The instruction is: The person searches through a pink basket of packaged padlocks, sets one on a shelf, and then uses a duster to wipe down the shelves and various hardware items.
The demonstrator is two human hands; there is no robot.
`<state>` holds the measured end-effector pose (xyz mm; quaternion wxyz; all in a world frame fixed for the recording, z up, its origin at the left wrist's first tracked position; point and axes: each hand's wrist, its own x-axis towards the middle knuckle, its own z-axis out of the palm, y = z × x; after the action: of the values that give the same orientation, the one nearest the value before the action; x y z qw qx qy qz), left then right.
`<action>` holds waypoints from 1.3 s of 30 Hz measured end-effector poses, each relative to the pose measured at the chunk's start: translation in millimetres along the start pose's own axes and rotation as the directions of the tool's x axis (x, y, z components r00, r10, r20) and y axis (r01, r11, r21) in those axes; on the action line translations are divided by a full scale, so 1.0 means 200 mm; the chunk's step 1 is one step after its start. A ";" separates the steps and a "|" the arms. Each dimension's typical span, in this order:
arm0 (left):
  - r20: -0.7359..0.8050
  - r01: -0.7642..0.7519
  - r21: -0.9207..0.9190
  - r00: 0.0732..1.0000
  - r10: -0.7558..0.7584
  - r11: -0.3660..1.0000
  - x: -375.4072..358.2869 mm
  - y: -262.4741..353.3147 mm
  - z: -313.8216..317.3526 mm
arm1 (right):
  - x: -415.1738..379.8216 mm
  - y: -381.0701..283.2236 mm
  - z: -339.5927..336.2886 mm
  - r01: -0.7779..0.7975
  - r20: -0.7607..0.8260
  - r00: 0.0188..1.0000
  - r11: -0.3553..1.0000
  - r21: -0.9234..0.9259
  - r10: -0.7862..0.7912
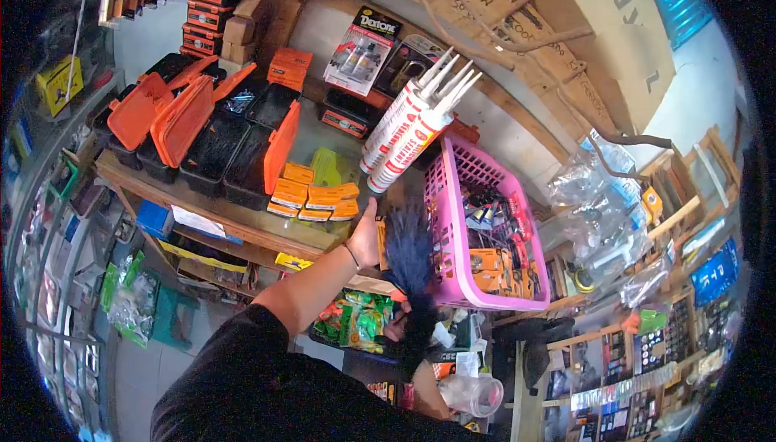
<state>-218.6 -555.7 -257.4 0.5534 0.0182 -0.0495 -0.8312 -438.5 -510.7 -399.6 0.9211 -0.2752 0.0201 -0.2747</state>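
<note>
Centre frame, left hand (365,236) grips sealant tubes (408,123) beside pink basket (453,224); lower down, right hand (398,327) clamps dark duster (411,256).

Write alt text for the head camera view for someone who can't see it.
In a cluttered hardware shop, the person's left hand grips white sealant tubes beside a pink basket, while the right hand holds a dark feather duster. Orange-lidded black cases fill the shelf.
</note>
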 end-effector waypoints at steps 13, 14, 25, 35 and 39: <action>0.297 0.059 -0.087 0.954 -0.031 0.994 0.05 -0.01 -0.14 | -0.06 -0.05 0.16 0.016 -0.135 0.991 0.999 -0.034 -0.021; 0.361 0.050 -0.075 0.932 -0.019 0.996 0.04 0.00 -0.14 | -0.03 -0.07 0.20 -0.007 -0.233 0.972 0.998 -0.070 -0.010; 0.061 0.018 -0.123 0.998 -0.010 0.992 0.01 0.00 -0.01 | -0.03 -0.08 0.33 -0.036 -0.196 0.979 0.992 0.118 0.059; -0.004 -0.055 -0.069 0.998 0.055 0.996 0.02 0.00 -0.04 | -0.06 -0.05 0.35 -0.230 -0.531 0.846 0.865 -0.446 -0.049; 0.192 -0.046 0.009 0.980 0.043 0.999 0.02 -0.01 -0.08 | -0.04 -0.03 0.54 -0.263 -0.696 0.696 0.840 -0.475 -0.176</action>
<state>-220.5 -559.4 -273.7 0.5643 -0.0594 -0.1086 -0.8162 -427.2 -457.9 -306.2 0.7290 -0.3935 0.4603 -0.3192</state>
